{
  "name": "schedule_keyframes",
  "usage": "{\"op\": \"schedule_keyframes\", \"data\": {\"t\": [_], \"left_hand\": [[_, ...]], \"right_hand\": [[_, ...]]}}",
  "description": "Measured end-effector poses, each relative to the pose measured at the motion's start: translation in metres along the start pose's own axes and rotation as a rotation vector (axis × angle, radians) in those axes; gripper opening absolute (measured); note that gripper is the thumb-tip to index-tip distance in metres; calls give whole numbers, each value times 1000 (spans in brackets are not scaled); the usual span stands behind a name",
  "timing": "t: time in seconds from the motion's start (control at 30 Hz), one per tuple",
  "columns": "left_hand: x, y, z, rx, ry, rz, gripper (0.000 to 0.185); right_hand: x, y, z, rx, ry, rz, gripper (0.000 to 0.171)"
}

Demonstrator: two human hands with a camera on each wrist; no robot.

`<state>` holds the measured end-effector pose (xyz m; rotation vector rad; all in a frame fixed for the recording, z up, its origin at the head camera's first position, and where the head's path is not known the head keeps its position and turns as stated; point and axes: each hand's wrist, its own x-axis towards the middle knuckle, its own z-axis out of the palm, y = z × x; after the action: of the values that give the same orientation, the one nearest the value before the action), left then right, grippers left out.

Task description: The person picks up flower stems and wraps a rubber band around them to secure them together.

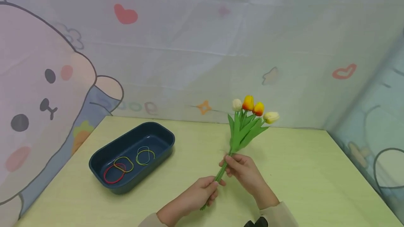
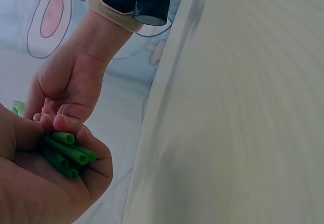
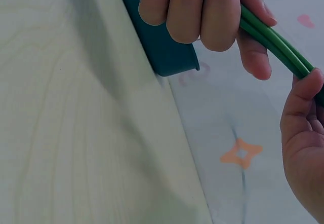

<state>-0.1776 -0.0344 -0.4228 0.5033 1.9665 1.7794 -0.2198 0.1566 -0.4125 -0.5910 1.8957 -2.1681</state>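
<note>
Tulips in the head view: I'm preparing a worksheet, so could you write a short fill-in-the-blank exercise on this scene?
1. In the head view, ____ tulip blooms are visible.
2. The person's ____ hand grips the green stems nearer the blooms.
3. In that view, the tray holding bands stands to the ____ of the blooms.

Missing words: four; right; left.

Dim wrist views, soft shadows [image 3: 96,44]

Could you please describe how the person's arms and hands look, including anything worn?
The left hand and right hand are both ungloved. The left sleeve and right sleeve are light beige, ending short of the hands. A black device with a rounded end sits at the right sleeve.
</note>
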Motion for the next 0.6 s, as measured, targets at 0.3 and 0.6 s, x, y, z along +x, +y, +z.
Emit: {"op": "schedule_keyframes", "data": {"t": [0.3,0.6], "left_hand": [[-4,4,-3,14,-11,-22,29],[-6,3,-9,22,-30,-21,31]], "right_hand": [[-1,-1,-4,-43,18,37,13],[-2,-3,-1,-21,-38,-37,23]]}}
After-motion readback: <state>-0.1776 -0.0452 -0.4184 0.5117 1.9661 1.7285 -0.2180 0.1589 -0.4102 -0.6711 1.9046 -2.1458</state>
